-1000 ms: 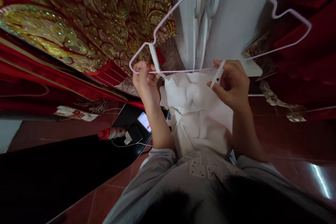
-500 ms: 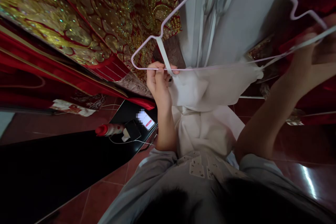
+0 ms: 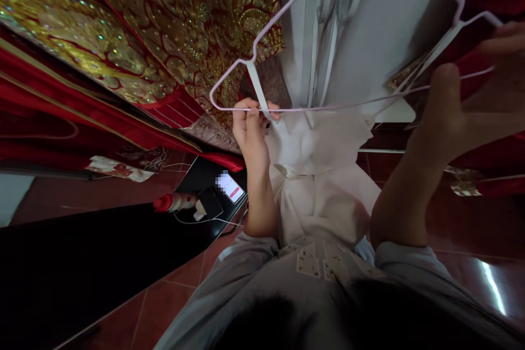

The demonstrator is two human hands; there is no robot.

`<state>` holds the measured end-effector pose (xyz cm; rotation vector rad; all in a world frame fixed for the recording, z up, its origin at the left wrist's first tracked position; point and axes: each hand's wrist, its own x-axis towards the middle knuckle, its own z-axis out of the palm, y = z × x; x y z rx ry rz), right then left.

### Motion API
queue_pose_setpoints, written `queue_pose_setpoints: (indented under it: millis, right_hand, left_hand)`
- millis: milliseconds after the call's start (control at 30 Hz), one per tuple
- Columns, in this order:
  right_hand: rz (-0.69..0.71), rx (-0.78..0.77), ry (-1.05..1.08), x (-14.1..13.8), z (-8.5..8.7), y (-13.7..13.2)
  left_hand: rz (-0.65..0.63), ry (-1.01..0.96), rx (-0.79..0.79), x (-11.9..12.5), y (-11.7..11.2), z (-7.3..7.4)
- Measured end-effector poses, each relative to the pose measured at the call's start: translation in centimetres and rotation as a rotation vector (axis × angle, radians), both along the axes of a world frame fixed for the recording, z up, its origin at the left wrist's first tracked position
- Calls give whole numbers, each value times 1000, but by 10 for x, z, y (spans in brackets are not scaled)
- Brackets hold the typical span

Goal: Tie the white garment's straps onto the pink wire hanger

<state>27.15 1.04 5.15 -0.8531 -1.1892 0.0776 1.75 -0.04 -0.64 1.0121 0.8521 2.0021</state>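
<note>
A pale pink hanger is held up in front of me, its top cut off by the frame. My left hand is closed around its lower bar near the left corner, beside a white strap. That left strap loops over the hanger's left notch. From the straps hangs a white garment, its folds falling toward my lap. The right strap runs up to the right notch. Close to the hanger's right end is my right hand, blurred, thumb and fingers apart.
Red garments with gold sequins hang at the left. A black bench bears a lit phone, a dark device with a cable, and a red-capped bottle. A grey panel stands ahead; red cloth hangs at the right.
The right strap has gone from being stretched out by my right hand to lying over the hanger's right notch. My right hand has let go and come down slightly. The left hand keeps its grip.
</note>
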Motion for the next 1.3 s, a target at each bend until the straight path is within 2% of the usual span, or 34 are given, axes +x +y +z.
queue_pose_setpoints:
  millis: [33,67,167,233,367,467,567,700,767,867,933,1033,1067,1133,1233,1300]
  right_hand:
    - [-81,59,-75,-8,-3,-4]
    - [-91,70,-198,-16,-6,-7]
    - [133,-114,-505,-35,-19,-18]
    - [206,-220,-626,-44,-29,-23]
    - [181,-288,-639,-54,-44,-23]
    - [161,-232,-590,-58,-49,-19]
    - [182,-214,-575,-58,-52,-15]
    - [183,-245,-607,-51,-53,-14]
    - [161,-258,-634,-47,-53,-15]
    - [145,-271,-661,-42,-54,-15]
    - [146,-263,-665,-41,-56,-15]
    - [153,-245,-661,-42,-58,-15]
    - [152,-241,-657,-43,-58,-15]
    - [153,-244,-651,-46,-57,-16]
    - [189,-170,-631,-46,-52,-18]
    - [170,-44,-485,-41,-49,-17]
  left_hand:
    - [7,3,-6,1,-1,0]
    - [17,11,-12,2,-1,1]
    - [56,55,-39,3,-2,-1]
    - [86,79,-40,0,-4,-2]
    - [92,184,-52,-13,-21,5]
    - [27,332,-144,-21,-42,21]
    - [-7,299,-117,-24,-56,42]
    - [-105,194,-46,-33,-55,66]
    - [-99,204,-51,-43,-49,71]
    - [37,221,3,-61,-38,60]
    - [185,190,56,-70,-30,42]
    - [331,144,45,-74,-19,15]
    - [322,159,21,-72,-17,9]
    - [225,199,-55,-61,-15,6]
    - [50,171,-142,-34,-18,14]
    - [31,131,-147,-18,-21,22]
